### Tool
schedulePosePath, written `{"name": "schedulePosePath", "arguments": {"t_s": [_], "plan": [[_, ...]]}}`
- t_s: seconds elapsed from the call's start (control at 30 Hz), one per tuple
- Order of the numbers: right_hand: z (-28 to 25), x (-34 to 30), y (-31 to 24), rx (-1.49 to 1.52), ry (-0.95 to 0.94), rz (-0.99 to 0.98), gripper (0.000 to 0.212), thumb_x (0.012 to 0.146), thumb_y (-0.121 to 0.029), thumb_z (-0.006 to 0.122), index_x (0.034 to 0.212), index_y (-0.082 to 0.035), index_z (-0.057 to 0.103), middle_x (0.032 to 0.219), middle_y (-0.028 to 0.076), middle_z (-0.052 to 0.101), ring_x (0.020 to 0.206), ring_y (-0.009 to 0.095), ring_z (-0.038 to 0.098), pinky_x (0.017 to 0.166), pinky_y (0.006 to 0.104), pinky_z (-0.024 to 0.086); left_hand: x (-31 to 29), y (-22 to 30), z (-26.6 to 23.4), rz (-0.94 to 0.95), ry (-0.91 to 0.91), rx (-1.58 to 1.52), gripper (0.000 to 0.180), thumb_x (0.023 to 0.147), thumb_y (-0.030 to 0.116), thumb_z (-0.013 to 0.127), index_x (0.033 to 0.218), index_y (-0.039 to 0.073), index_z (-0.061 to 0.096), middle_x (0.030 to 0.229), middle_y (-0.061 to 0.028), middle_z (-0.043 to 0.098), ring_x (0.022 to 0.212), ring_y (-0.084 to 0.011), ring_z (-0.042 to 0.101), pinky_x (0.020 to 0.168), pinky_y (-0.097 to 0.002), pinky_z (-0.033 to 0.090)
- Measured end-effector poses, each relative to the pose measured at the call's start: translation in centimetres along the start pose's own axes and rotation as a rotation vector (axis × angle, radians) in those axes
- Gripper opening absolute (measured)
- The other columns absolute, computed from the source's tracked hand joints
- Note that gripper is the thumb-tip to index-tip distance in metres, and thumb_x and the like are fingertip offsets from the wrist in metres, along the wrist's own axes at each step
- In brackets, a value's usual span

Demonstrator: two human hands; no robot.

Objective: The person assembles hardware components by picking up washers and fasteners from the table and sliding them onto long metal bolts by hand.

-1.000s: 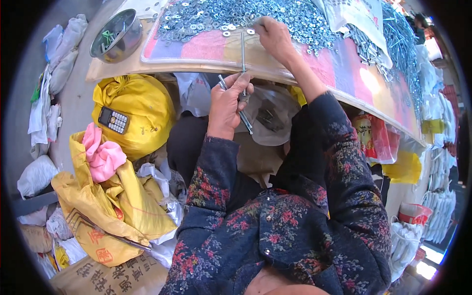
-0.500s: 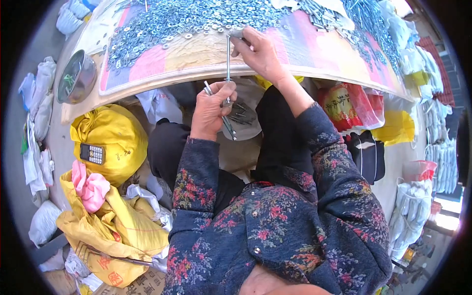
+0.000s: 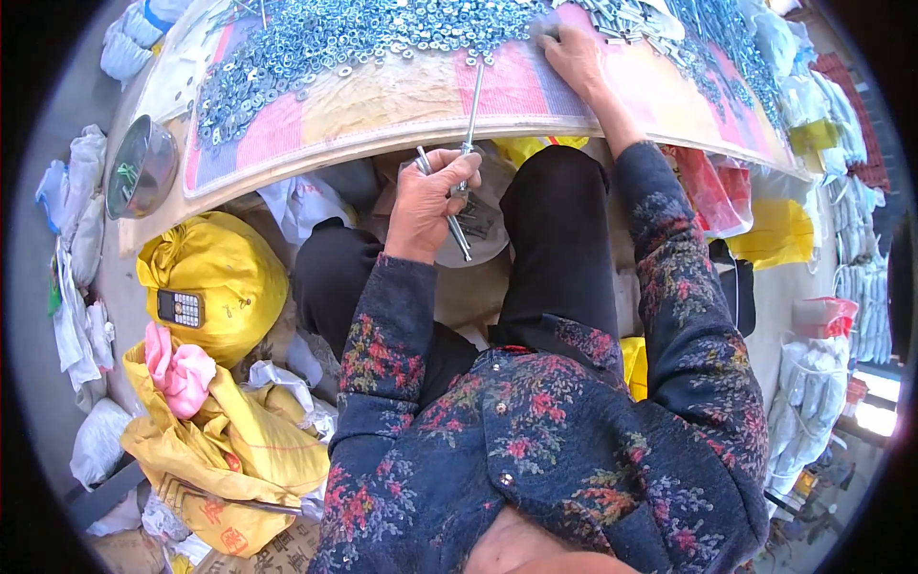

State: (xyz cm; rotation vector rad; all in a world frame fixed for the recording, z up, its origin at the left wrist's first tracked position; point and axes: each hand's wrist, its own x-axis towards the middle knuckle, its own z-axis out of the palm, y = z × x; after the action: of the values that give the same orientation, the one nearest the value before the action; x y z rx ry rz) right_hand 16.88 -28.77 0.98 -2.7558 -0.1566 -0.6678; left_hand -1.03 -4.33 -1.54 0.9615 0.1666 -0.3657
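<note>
My left hand is closed around long, thin silver bolts. One rises upward from the fingers, with what looks like a washer or nut low on its shank. Another crosses the hand at a slant, its lower end sticking out beneath. Over the table, my right hand reaches to the right edge of a heap of washers. Motion smears its fingertips, so whether they pinch anything is hidden. Below the left hand, a pale, see-through bag or dish sits between my knees.
Small metal sleeves lie on the striped cloth, beside a pile of long bolts. A metal bowl stands at the table's left corner. A phone rests on a yellow sack. Wrapped bundles line the right.
My right hand has left the upper end of the upright bolt and moved right to the heap. My left hand has shifted slightly right, and the upright bolt now leans to the right.
</note>
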Motion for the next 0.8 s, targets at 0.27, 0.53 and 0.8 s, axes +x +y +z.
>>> {"name": "schedulePosePath", "arguments": {"t_s": [0.27, 0.53, 0.8], "plan": [[-3.7, -5.1, -7.4, 0.864, -0.346, -0.052, 0.024, 0.088, -0.028, 0.066, 0.09, -0.004, 0.069, 0.071, -0.002, 0.058, 0.066, 0.005, 0.05, 0.06, 0.0224, 0.042, -0.8, 0.4, -0.4, 0.015, 0.005, 0.036, 0.01, 0.08, 0.009, 0.072, 0.084, 0.005, 0.064, 0.069, -0.0015, 0.062, 0.059, -0.0049, 0.054, 0.041, -0.017, 0.03], [-6.0, -1.8, -9.7, 0.804, -0.579, -0.279, 0.02, 0.087, -0.024, 0.065, 0.089, -0.004, 0.07, 0.068, -0.003, 0.056, 0.06, 0.004, 0.046, 0.053, 0.0203, 0.037, -1.3, 1.2, -2.4, -0.042, -0.061, -0.113, 0.008, 0.079, 0.005, 0.071, 0.083, 0.004, 0.064, 0.071, -0.0028, 0.062, 0.058, -0.0047, 0.052, 0.042, -0.0175, 0.03], [-2.7, -8.3, -15.5, 0.834, -0.433, -0.164, 0.032, 0.093, -0.028, 0.056, 0.1, 0.001, 0.067, 0.091, 0.007, 0.066, 0.084, 0.015, 0.062, 0.076, 0.0285, 0.05, -1.6, 2.3, -3.8, 0.213, 0.164, -0.108, 0.007, 0.08, 0.003, 0.069, 0.084, 0.001, 0.064, 0.072, -0.007, 0.064, 0.048, -0.0052, 0.045, 0.04, -0.0187, 0.029]]}}
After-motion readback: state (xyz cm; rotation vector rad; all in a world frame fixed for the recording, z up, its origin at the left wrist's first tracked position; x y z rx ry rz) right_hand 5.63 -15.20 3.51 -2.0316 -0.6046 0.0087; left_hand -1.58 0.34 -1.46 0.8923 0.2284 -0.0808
